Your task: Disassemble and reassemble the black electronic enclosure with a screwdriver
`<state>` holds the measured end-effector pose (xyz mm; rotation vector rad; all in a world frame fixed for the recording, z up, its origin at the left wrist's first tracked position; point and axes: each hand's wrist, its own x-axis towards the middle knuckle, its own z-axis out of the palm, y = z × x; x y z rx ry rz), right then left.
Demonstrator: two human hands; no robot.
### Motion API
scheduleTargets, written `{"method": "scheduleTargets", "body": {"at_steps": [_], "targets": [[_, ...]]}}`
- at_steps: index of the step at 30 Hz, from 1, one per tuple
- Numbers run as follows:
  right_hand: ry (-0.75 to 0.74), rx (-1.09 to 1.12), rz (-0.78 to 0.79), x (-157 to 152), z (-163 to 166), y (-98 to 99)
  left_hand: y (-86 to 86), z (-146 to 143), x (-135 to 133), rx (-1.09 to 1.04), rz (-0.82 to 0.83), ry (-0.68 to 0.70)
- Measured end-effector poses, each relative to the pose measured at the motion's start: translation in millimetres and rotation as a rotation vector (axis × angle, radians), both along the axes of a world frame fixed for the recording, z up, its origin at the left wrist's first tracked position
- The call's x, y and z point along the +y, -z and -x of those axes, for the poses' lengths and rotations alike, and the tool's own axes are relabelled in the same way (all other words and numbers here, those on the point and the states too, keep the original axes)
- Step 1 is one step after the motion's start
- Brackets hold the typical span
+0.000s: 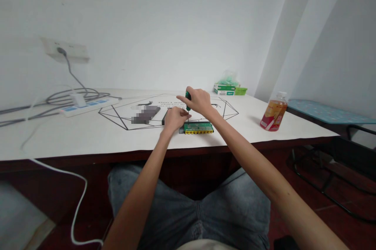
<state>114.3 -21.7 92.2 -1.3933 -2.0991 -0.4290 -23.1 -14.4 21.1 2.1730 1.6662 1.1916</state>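
My right hand [199,100] is wrapped round the green handle of a screwdriver [188,102], held upright with its thin shaft pointing down. Below it lies a green circuit board [198,126] with a row of yellow ports along its near edge. The shaft comes down at the board's left end; its tip is too small to make out. My left hand [174,119] is closed in a pinch beside the shaft, just above the board's left end. Whatever is between those fingertips is hidden. Partly behind the left hand is a dark object [164,119].
A dark, partly blurred-out object [151,113] lies left of my hands. Farther left is a white power strip [88,107] with cables. A drink bottle [273,113] stands at the right. Green-and-white boxes [225,88] and a green basket [241,91] are at the back.
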Motion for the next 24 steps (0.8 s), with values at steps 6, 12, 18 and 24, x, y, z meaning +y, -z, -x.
{"method": "scheduleTargets", "body": {"at_steps": [6, 12, 18, 24], "targets": [[-0.024, 0.112, 0.024, 1.0, 0.4, 2.6, 22.1, 0.4, 13.2, -0.203, -0.029, 0.117], [-0.142, 0.152, 0.062, 7.6, -5.1, 8.0, 31.3, -2.7, 9.2, -0.261, -0.031, 0.117], [-0.124, 0.193, 0.022, 9.6, -6.3, 16.5, 28.9, -3.5, 3.6, -0.149, -0.088, 0.069], [-0.187, 0.269, 0.026, 12.0, -7.4, 23.5, 26.7, -4.1, 2.7, -0.115, -0.065, 0.058]]}}
